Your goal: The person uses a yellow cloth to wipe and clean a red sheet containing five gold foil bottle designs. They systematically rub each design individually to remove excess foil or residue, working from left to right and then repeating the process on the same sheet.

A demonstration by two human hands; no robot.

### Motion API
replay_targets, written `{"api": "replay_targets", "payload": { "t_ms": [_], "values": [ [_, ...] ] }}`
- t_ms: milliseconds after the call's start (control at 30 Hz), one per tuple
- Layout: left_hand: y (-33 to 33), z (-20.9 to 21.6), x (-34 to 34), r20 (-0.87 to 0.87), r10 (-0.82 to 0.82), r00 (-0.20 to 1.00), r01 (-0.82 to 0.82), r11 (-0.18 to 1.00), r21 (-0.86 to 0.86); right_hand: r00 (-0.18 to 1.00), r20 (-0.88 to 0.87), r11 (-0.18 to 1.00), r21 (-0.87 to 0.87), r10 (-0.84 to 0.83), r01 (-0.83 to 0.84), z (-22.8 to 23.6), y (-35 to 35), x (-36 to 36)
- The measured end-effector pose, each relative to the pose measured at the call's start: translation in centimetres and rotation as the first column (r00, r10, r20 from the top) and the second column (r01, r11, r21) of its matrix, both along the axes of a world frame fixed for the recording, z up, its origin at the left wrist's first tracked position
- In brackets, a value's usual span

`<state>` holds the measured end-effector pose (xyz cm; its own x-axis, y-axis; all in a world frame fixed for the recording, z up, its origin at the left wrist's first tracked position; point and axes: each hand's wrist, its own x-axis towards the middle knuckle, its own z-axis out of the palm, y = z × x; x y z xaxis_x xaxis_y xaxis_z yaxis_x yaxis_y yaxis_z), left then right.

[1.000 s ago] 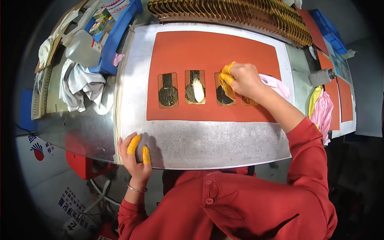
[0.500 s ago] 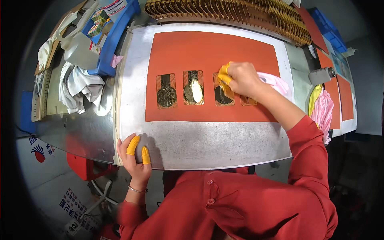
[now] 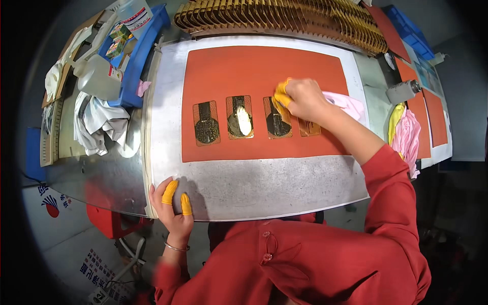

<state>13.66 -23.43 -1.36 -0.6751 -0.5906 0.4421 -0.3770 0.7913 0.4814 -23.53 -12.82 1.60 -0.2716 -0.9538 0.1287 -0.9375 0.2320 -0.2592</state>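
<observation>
On an orange-red mat [image 3: 229,71] lie several thin rectangular gold-edged plates with dark patterns: a left plate [image 3: 206,123], a second plate [image 3: 239,117] with a bright reflection, and a third plate [image 3: 278,122]. A fourth plate [image 3: 309,128] is partly covered by my right wrist. My right hand [image 3: 302,99], with yellow finger cots, is bent closed over the upper right corner of the third plate. Anything between its fingertips is too small or hidden to make out. My left hand [image 3: 173,208] rests at the table's front edge, finger-cotted fingers apart, holding nothing.
A ribbed brown rack [image 3: 284,23] spans the back. At left are a blue tray [image 3: 134,66], a translucent jug [image 3: 99,79] and white cloths [image 3: 104,122]. Pink cloth [image 3: 345,105] lies by my right wrist; another pink cloth [image 3: 406,134] and a bottle [image 3: 404,92] are farther right.
The whole view has shifted slightly. My right hand has moved a little up along the third plate, whose dark pattern now shows more, with less amber sheen. My left hand stays at the edge.
</observation>
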Motion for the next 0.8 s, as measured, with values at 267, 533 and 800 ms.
{"api": "replay_targets", "payload": {
  "t_ms": [267, 533, 800],
  "values": [
    [-0.2, 0.3, 0.9, -0.011, -0.009, 1.0, 0.009, 0.998, 0.063, 0.996, 0.086, 0.999, -0.035, 0.036, -0.033, -0.1, -0.8, 1.2],
    [-1.2, 3.5, -3.7, -0.106, -0.201, 0.974, 0.216, 0.964, 0.155, 0.866, 0.5, 0.885, -0.392, -0.026, 0.253, 4.4, 7.0, 3.8],
    [6.9, 2.0, -12.5, -0.415, -0.584, 0.697, 0.717, 0.566, 0.408, 0.158, 0.978, 0.753, -0.207, 0.138, 0.624, 5.7, 15.8, 14.0]
  ]
}}
